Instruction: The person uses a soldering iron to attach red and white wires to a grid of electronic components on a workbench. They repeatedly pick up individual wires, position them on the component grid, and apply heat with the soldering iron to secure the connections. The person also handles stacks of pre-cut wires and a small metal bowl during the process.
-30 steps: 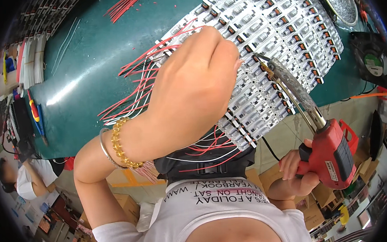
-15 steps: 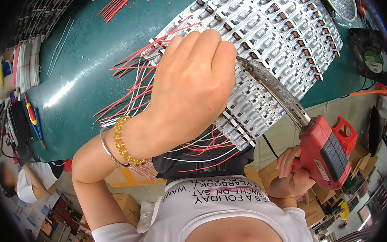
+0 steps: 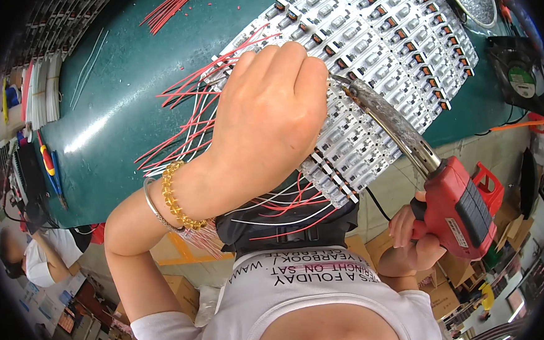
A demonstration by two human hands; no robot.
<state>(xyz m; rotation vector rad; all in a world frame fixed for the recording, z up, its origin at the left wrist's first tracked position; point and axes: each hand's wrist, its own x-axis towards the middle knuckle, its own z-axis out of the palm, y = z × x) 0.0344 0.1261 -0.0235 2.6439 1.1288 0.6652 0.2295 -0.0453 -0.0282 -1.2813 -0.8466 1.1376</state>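
Right hand (image 3: 413, 242): wrapped round the grip of the red soldering gun (image 3: 461, 211), lower right of frame, barrel slanting up-left. Left hand (image 3: 271, 111): mid-frame, back upward, fingers curled down over the near-left part of the white component boards (image 3: 403, 68). Fingertips hidden under my knuckles, so can't tell what they pinch, if anything. Boards run from centre to upper right of frame, partly on the green bench (image 3: 129, 73), near corner jutting past its edge. Red wires (image 3: 180, 140) and white ones fan out left of my left hand; more wires hang over the near edge, above my lap.

Gun tip sits just beside my left index finger; contact with a board can't be told from here.

Doing this well, my judgement: press the boards flat so the overhanging corner doesn't tip. Rest the iron lightly, heat pad and wire end together, lift off cleanly, hold the wire motionless until the joint sets. Keep fingertips behind the hot tip, as the gap is tight. Steer the barrel clear of neighbouring components and wire insulation. Spread the wires so none cross the pad. Steady the right wrist; that long barrel likely magnifies any wobble.
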